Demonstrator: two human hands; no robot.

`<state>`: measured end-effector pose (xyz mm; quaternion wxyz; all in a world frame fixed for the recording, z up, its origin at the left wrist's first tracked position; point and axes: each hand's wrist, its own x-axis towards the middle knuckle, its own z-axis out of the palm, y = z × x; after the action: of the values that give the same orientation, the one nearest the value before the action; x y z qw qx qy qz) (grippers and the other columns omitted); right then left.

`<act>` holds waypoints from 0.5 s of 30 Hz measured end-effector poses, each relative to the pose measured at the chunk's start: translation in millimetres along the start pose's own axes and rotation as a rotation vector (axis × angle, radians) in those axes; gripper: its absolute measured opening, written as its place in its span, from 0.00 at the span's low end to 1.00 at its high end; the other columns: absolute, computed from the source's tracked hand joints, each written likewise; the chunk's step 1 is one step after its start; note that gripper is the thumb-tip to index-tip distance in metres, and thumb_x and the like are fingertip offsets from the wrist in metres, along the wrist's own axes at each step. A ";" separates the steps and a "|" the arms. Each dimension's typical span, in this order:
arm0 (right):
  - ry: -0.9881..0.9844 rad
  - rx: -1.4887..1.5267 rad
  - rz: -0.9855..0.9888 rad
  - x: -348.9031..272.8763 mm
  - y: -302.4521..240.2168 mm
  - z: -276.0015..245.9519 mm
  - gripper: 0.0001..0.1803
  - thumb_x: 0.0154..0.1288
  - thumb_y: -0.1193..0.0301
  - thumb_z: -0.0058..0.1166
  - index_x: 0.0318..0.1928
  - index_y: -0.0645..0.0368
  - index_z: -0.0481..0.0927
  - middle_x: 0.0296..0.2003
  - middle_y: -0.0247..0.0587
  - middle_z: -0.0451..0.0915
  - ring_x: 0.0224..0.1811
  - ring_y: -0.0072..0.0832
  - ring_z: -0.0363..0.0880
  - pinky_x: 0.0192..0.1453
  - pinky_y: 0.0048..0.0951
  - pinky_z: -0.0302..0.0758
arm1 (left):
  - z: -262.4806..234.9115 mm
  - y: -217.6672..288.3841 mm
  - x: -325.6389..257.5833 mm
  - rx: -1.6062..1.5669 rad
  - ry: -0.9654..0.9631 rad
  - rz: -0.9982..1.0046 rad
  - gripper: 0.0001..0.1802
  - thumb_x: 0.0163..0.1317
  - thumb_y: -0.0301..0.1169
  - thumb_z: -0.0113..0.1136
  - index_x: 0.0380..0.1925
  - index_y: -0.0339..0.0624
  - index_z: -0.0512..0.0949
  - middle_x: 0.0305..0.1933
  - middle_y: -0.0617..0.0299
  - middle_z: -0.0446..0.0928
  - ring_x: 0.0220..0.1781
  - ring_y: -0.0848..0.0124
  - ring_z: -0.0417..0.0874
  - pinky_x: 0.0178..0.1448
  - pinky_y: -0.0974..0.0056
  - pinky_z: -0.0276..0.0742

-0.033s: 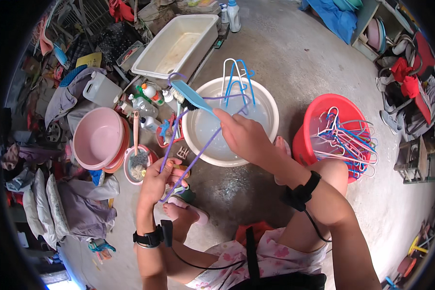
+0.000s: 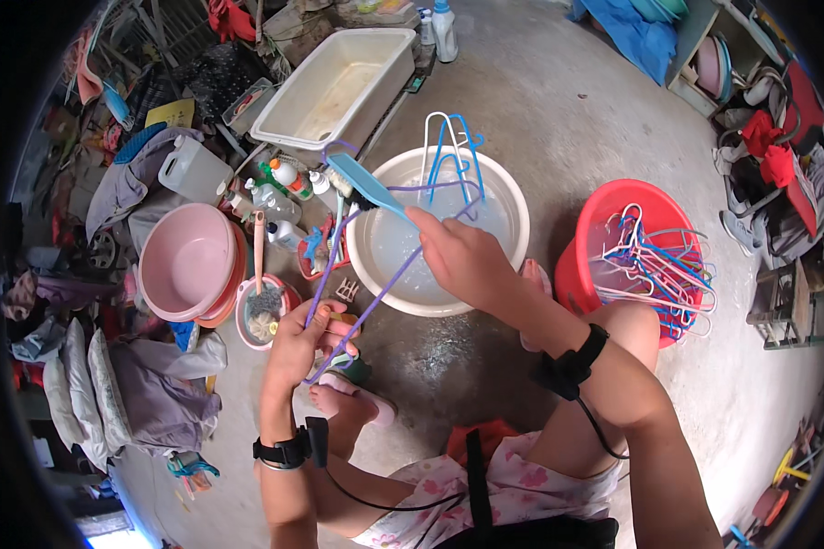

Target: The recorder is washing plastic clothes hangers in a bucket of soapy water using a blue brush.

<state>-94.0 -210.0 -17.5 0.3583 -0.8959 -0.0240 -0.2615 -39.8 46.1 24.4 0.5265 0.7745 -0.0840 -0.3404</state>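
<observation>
My left hand (image 2: 300,346) grips the lower end of a purple clothes hanger (image 2: 391,283), its fingers curled around the bars. The hanger slants up over the near left part of a white basin (image 2: 440,309) of cloudy water. In my right hand (image 2: 462,263) is a light-blue scrub brush (image 2: 364,183), held by its handle. Its dark and pale bristles lie against the hanger near the hook end. A white hanger (image 2: 423,160) and blue hangers (image 2: 469,151) stand in the basin, their lower parts in the water.
Right of the basin, a red bucket (image 2: 572,265) holds several hangers (image 2: 650,265). To the left are a pink basin (image 2: 188,261), a small pink tub (image 2: 244,329) with a brush, several bottles (image 2: 288,178) and piled cloth (image 2: 160,389). A large white tub (image 2: 334,87) sits behind.
The purple hanger has shifted very slightly to the right. Both hands stay nearly where they were, and the brush still touches the hanger.
</observation>
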 end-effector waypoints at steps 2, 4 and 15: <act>-0.057 0.018 0.023 -8.9 1.4 0.8 0.18 0.61 0.72 0.47 0.53 0.55 0.71 0.23 0.47 0.74 0.25 0.45 0.76 0.27 0.44 0.72 | -2.0 -1.8 0.4 -0.005 -0.012 0.002 0.18 0.71 0.38 0.41 0.45 0.34 0.71 0.29 0.58 0.80 0.26 0.69 0.83 0.27 0.73 0.69; -0.158 0.011 0.050 -25.6 -2.1 -3.4 0.18 0.61 0.72 0.47 0.53 0.55 0.71 0.23 0.47 0.74 0.25 0.45 0.76 0.27 0.44 0.72 | -10.3 -4.0 -1.9 -0.024 0.039 -0.005 0.17 0.71 0.39 0.41 0.44 0.34 0.71 0.29 0.57 0.80 0.26 0.69 0.83 0.27 0.73 0.70; -0.002 0.018 0.012 -0.9 -1.8 -1.5 0.18 0.63 0.71 0.45 0.53 0.55 0.68 0.24 0.47 0.74 0.26 0.48 0.76 0.29 0.45 0.73 | -1.8 1.3 -5.1 0.043 -0.064 0.009 0.18 0.71 0.40 0.41 0.45 0.35 0.71 0.30 0.57 0.80 0.26 0.69 0.83 0.28 0.72 0.72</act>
<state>-95.9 -209.4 -15.9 0.3677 -0.8931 -0.0213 -0.2581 -42.2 49.3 28.1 0.5081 0.7740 -0.1118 -0.3609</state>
